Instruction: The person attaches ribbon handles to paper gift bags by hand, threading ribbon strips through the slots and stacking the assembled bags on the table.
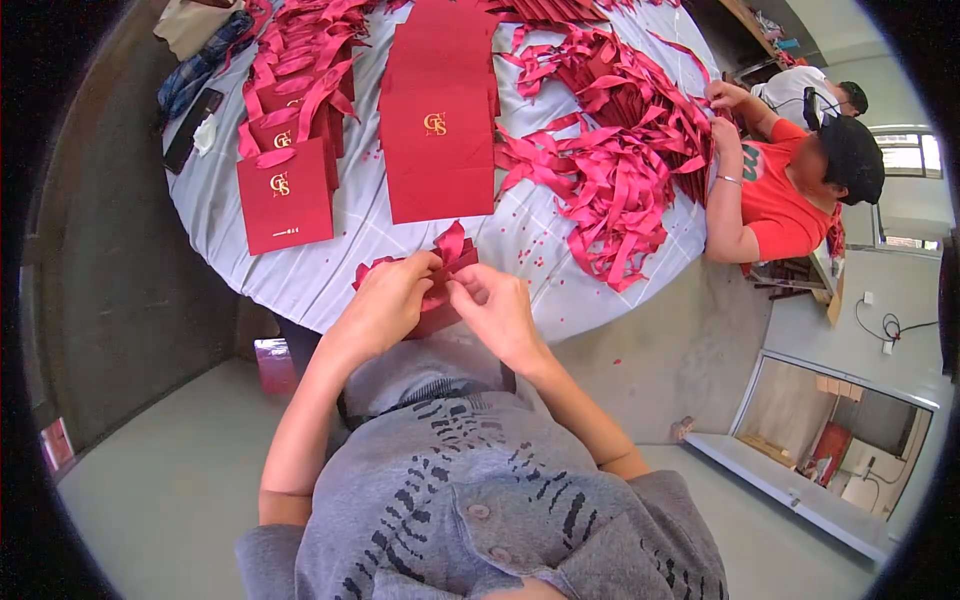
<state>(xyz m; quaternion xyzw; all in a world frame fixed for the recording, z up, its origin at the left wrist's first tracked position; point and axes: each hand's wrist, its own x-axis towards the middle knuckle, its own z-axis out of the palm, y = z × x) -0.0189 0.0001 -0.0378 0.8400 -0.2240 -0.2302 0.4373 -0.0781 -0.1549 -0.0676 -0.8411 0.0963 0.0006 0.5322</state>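
Observation:
My left hand [385,300] and my right hand [495,305] meet at the near edge of a round table [330,270] covered in a pale cloth. Both pinch a red ribbon bow [447,250] tied on a red paper bag [432,318], which lies mostly hidden under my hands. The bow's loops stick up above my fingers.
A stack of flat red bags [440,120] lies in the table's middle. A row of bags with ribbons [290,150] lies to the left. A heap of loose red ribbons [610,160] covers the right side, where a person in a red shirt [790,190] handles them. A black phone [192,130] lies at far left.

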